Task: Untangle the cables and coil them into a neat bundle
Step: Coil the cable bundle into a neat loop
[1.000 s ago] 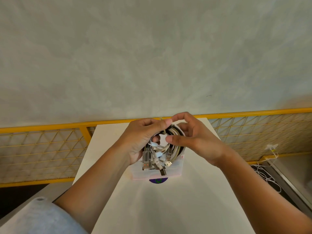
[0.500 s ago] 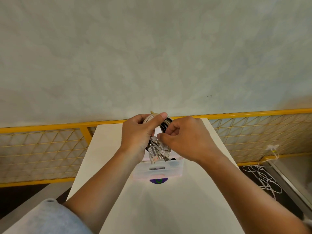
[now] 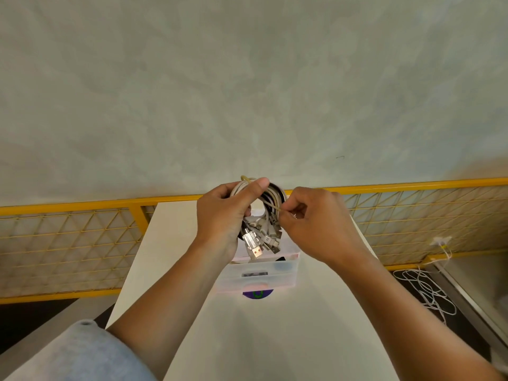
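Left hand [image 3: 222, 224] grips coiled cables [image 3: 270, 192]; right hand [image 3: 313, 229] pinches yellowish band [image 3: 270, 205]; both partly obscure translucent box [image 3: 286, 273] on white table [image 3: 247, 339].

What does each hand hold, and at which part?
Left hand grips the cable coil by its left side, thumb on top. Right hand pinches a yellowish strand at the coil's right.
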`<control>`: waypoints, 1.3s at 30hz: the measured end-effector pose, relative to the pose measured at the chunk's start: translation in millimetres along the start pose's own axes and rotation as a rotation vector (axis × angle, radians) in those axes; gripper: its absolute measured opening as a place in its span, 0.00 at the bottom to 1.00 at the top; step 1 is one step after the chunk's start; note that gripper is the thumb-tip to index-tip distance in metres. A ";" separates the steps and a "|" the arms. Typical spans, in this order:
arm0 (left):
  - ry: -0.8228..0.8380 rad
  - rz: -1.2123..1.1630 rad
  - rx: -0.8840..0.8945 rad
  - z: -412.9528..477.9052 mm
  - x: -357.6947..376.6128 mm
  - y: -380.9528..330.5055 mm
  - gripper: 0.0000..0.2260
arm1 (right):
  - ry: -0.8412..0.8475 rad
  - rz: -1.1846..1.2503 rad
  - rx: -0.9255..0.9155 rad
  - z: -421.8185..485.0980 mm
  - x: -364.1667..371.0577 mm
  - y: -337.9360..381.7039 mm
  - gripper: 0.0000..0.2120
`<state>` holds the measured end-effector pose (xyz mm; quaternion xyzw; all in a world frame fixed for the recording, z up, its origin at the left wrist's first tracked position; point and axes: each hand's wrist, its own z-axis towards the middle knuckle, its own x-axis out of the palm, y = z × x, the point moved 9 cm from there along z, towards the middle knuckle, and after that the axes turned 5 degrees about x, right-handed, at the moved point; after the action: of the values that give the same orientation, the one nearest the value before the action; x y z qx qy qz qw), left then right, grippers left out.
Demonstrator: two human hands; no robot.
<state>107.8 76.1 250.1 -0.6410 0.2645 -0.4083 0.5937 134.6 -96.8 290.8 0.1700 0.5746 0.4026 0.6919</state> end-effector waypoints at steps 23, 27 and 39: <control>-0.008 0.074 0.136 -5.6 8.0 -4.8 0.16 | 0.265 0.075 0.285 4.0 14.2 -8.1 0.20; -0.010 0.104 0.149 -6.4 9.0 -4.6 0.16 | 0.252 0.142 0.346 3.1 19.2 -18.9 0.10; -0.038 -0.040 0.088 0.8 -0.8 -15.0 0.13 | 0.262 0.569 0.230 1.3 23.1 -20.3 0.06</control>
<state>105.9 79.5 264.7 -0.6271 0.2221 -0.4189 0.6180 143.5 -91.7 261.9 0.3474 0.6299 0.5306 0.4483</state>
